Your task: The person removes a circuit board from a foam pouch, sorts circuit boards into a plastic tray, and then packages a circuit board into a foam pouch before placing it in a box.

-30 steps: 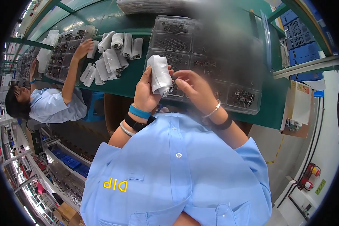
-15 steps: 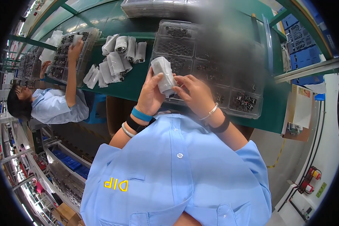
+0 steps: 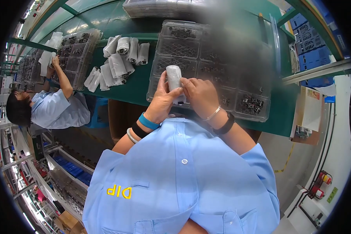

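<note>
A white rolled packet (image 3: 174, 79), wrapped like the ones piled to the left, stands nearly upright between my hands over the near edge of a clear divided tray (image 3: 201, 58). My left hand (image 3: 162, 102) is wrapped round its left side and lower part. Against its right side, my right hand (image 3: 202, 95) presses with bent fingers and thumb. A small dark part shows at the packet's lower end; its contents are hidden. Small dark components (image 3: 251, 104) lie in several of the tray's compartments.
A pile of white rolled packets (image 3: 119, 64) lies on the green table (image 3: 144, 80). At the left, a person in light blue (image 3: 60, 107) works by another divided tray (image 3: 82, 66). Stacked clear trays (image 3: 160, 9) stand at the back, blue crates (image 3: 316, 62) at the right. A grey blur covers the upper right.
The packet has turned more upright and looks narrower, wound tighter. My right fingers have moved up along its side. The person at the left has drawn a hand back from the tray toward something white.
</note>
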`<state>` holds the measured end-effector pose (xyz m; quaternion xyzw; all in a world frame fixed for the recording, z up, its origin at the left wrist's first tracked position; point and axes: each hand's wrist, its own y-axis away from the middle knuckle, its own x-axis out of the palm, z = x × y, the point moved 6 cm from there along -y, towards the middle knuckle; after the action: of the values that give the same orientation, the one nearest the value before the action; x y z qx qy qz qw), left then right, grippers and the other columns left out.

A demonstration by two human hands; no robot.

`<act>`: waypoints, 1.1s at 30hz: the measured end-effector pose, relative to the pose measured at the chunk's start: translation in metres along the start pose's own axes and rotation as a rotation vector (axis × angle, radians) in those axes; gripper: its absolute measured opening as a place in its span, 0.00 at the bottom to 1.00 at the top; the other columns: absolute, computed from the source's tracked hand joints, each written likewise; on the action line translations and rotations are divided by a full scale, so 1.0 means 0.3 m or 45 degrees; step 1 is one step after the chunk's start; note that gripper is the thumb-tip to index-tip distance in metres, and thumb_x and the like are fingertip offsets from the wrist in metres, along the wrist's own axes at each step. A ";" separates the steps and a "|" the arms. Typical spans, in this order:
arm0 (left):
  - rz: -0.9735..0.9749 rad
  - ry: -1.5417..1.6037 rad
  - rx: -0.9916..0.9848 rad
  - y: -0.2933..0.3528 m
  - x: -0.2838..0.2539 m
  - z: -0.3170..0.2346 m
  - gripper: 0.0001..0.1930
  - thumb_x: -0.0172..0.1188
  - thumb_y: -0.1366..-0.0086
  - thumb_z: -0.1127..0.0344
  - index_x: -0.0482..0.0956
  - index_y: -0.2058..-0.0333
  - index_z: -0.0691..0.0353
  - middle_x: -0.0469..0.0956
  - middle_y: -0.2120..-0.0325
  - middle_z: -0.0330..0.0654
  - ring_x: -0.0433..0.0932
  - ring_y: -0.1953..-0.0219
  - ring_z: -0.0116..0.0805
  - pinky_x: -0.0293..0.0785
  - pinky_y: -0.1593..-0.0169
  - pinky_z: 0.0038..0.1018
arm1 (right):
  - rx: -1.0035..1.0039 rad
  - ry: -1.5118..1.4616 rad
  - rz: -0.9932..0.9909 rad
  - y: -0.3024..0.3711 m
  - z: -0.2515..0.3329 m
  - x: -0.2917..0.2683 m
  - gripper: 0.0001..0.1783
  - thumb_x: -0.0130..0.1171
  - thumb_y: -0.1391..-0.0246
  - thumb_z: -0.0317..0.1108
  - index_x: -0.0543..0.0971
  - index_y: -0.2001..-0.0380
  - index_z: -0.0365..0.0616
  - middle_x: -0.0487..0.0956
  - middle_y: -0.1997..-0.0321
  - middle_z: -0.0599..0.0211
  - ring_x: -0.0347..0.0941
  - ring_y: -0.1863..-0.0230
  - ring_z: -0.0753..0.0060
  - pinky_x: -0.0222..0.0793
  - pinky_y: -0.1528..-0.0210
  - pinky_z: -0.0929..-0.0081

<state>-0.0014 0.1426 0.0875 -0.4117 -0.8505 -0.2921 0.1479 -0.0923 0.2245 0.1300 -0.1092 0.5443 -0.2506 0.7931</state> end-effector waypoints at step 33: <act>0.050 -0.155 0.061 -0.001 -0.047 0.040 0.44 0.62 0.44 0.74 0.44 0.34 0.53 0.64 0.47 0.45 0.66 0.43 0.38 0.67 0.42 0.36 | 0.337 -0.181 0.018 -0.005 -0.019 0.049 0.13 0.57 0.46 0.34 0.77 0.56 0.47 0.79 0.66 0.64 0.78 0.68 0.62 0.73 0.68 0.69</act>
<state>0.0069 0.1410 0.0710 -0.4415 -0.8564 -0.2433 0.1114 -0.0938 0.2163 0.1166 -0.0173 0.4498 -0.3064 0.8387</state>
